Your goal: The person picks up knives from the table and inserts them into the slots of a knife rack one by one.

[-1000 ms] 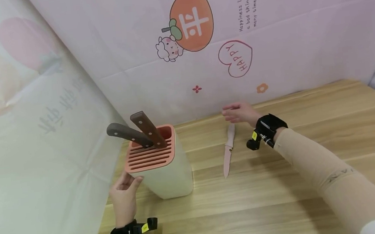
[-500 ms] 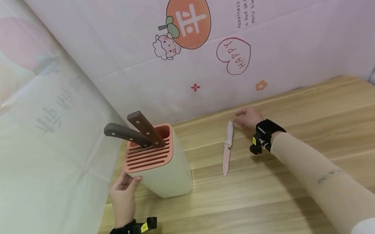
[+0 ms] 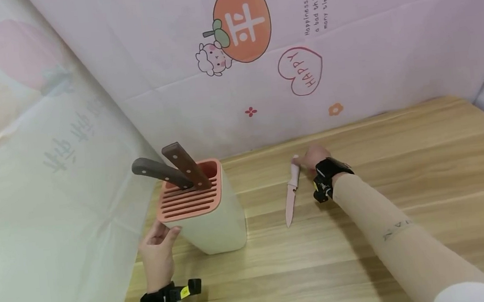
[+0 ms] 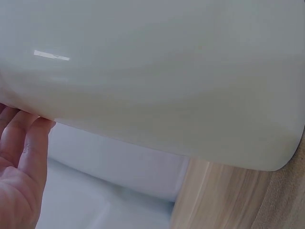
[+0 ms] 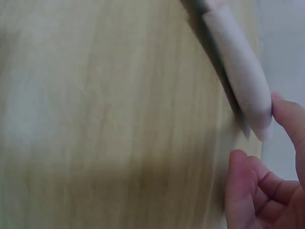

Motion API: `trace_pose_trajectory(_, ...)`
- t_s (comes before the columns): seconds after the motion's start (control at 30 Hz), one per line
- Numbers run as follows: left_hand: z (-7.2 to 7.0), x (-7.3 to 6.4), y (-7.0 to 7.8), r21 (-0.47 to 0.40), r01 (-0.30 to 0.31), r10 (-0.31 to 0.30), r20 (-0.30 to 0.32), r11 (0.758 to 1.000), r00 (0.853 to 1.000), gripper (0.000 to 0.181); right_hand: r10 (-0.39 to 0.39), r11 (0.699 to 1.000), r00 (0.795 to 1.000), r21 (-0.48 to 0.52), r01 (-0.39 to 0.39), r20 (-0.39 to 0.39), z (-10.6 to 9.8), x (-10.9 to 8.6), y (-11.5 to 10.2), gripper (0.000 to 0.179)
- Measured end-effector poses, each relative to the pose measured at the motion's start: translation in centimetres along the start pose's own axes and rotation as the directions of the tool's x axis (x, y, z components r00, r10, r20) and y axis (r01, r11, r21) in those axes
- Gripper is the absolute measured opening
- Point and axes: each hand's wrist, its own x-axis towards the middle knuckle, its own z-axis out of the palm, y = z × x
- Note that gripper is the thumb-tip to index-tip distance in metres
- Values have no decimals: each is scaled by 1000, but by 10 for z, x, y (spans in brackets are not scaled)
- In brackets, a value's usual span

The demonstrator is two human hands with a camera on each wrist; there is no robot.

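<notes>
A cream knife block [image 3: 218, 230] with an orange slotted top stands on the table, two dark-handled knives [image 3: 187, 167] leaning in its top. My left hand [image 3: 157, 249] holds the block's near left corner, thumb on the front and fingers at the side. In the left wrist view those fingers [image 4: 33, 148] rest against its edge. To the right lies a pink knife [image 3: 292, 190], its tip towards me. At its handle end is my right hand [image 3: 315, 156]. The right wrist view shows one finger touching the handle [image 5: 243, 71], the thumb [image 5: 239, 176] apart from it.
The wooden table [image 3: 279, 277] meets a printed cloth [image 3: 164, 57] at the back. Another pale cloth [image 3: 57, 210] hangs along the left side, close to the block and my left hand.
My right hand has come down and towards me from beyond the knife, its fingers now at the handle end. The left hand stays on the block; the head view has shifted slightly.
</notes>
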Motion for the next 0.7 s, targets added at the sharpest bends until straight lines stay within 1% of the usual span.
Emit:
trace_pose_trajectory(0.07,0,1,0,-7,3,-3,3,1000,1000,46,17,1000,1000,18,-17,-3,2,-2,-2,54)
trace_pose_trajectory(0.17,0,1,1,-7,7,-7,0,1000,1000,46,11,998,1000,63,-10,-3,6,-1,-3,52)
trace_pose_trajectory(0.27,0,0,1,2,18,-17,-10,1000,1000,46,7,992,1000,125,-7,6,10,3,-1,46)
trace_pose_trajectory(0.37,1,0,1,-4,30,-30,-13,1000,999,47,3,977,999,215,-13,45,10,8,5,39)
trace_pose_trajectory(0.4,1,0,1,-7,34,-34,-12,999,999,47,12,962,998,273,-30,69,8,10,7,35)
trace_pose_trajectory(0.43,1,0,1,-9,36,-36,-12,999,999,47,14,938,996,342,-45,93,7,11,9,32)
trace_pose_trajectory(0.47,1,0,1,-8,37,-37,-12,999,999,47,13,913,993,404,-59,116,4,11,11,33)
trace_pose_trajectory(0.53,0,0,1,0,35,-35,-17,999,999,46,7,852,986,516,-93,167,-2,8,15,45)
trace_pose_trajectory(0.57,0,0,0,1,33,-33,-18,999,999,46,7,830,984,548,-105,178,-4,7,17,56)
trace_pose_trajectory(0.6,0,0,-1,6,32,-32,-20,999,999,46,4,805,981,581,-119,196,-7,4,19,60)
trace_pose_trajectory(0.63,0,1,-1,10,29,-28,-21,1000,999,45,-11,796,979,594,-115,203,-11,1,21,61)
trace_pose_trajectory(0.7,0,1,-2,12,24,-24,-19,1000,1000,44,-28,788,975,605,-114,221,-18,-4,24,60)
